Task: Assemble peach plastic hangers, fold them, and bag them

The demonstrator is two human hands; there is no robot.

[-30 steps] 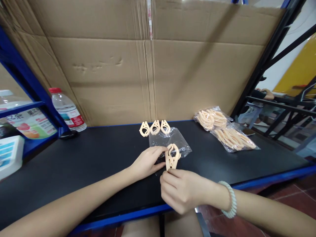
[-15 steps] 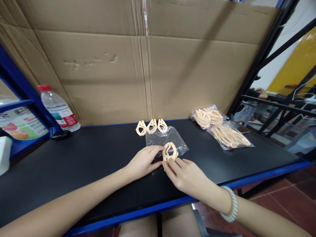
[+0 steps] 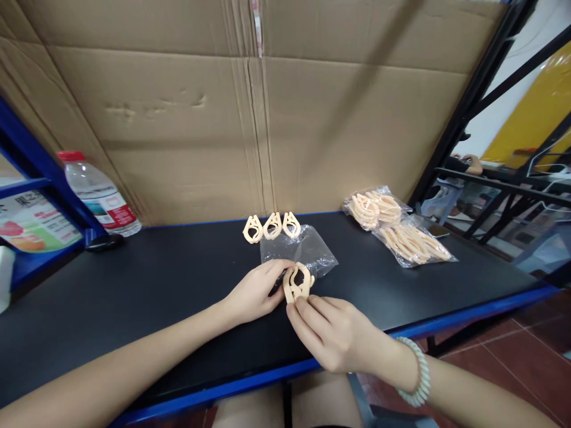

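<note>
A beige folding clothes hanger (image 3: 304,274), folded into a rounded loop, is held upright above the table between my two hands. My left hand (image 3: 256,294) grips its left side with thumb and fingers. The fingers of my right hand (image 3: 332,327) pinch its lower end, hiding part of it. Just behind my hands lies a clear plastic bag (image 3: 314,249), flat on the table. At its far edge three similar folded hangers, a left one (image 3: 253,230), a middle one (image 3: 272,226) and a right one (image 3: 291,226), are lined up in a row.
Two clear bags of beige hangers, one behind (image 3: 375,208) and one in front (image 3: 414,242), lie on the black table (image 3: 178,261) at right. A red-capped bottle (image 3: 100,196) stands at left. A cardboard sheet (image 3: 178,119) rises along the back.
The hanger has shifted slightly left and turned between my hands. My right fingers have moved down to its lower end. The view has swung slightly, while the row and bags stay put.
</note>
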